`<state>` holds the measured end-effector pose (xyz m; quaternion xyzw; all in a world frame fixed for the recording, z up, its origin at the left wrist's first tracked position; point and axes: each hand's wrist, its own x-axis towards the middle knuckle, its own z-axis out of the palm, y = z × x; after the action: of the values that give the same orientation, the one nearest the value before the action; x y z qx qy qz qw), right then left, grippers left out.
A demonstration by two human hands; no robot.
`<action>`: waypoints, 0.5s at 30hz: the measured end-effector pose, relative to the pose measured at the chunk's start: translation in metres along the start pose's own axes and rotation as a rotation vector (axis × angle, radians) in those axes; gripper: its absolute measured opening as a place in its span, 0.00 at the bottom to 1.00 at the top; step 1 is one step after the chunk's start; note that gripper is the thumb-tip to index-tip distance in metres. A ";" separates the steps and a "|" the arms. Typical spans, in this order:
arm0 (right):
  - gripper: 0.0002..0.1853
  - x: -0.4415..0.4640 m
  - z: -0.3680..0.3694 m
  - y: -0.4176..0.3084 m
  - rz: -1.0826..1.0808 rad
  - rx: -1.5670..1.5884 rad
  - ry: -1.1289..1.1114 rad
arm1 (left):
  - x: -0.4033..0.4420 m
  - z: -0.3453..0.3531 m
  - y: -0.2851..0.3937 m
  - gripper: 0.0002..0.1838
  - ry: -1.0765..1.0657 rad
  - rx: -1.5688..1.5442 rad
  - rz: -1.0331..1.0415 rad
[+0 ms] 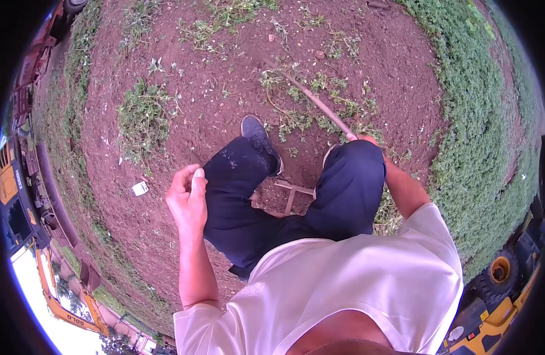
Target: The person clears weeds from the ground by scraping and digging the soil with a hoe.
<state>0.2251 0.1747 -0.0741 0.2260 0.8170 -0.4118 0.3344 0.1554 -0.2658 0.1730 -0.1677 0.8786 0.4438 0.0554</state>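
My left hand (188,194) is beside my left knee, its fingers curled in and the thumb on top. Whatever it may hold is hidden. My right hand (367,139) shows only in part past my right knee, closed round the near end of a long wooden handle (319,104). That handle slants away over the soil to the upper left. Its far end lies among loose pulled weeds (290,112), and no tool head can be made out there. Under me, between my legs, part of a low wooden stool (292,190) is visible.
A heap of weeds (145,118) and a small white object (140,189) lie on the bare soil to the left. Dense green plants (473,118) border the right. Yellow machines stand at the edges, an excavator (71,313) at left and a wheeled one (500,272) at right.
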 end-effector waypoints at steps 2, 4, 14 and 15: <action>0.40 -0.032 0.006 0.023 0.042 0.093 0.027 | -0.001 0.001 0.005 0.12 -0.001 0.003 -0.027; 0.40 -0.044 0.009 0.028 0.079 0.147 0.071 | 0.002 0.002 0.001 0.12 -0.007 -0.022 0.004; 0.38 0.149 -0.061 -0.057 0.047 0.166 0.357 | 0.000 0.005 0.005 0.10 -0.012 0.010 0.002; 0.38 0.166 -0.067 -0.068 0.084 0.265 0.302 | -0.001 0.006 0.005 0.10 -0.011 -0.006 0.008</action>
<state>0.0454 0.2074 -0.1307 0.3609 0.7864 -0.4630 0.1923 0.1540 -0.2579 0.1731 -0.1620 0.8776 0.4474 0.0582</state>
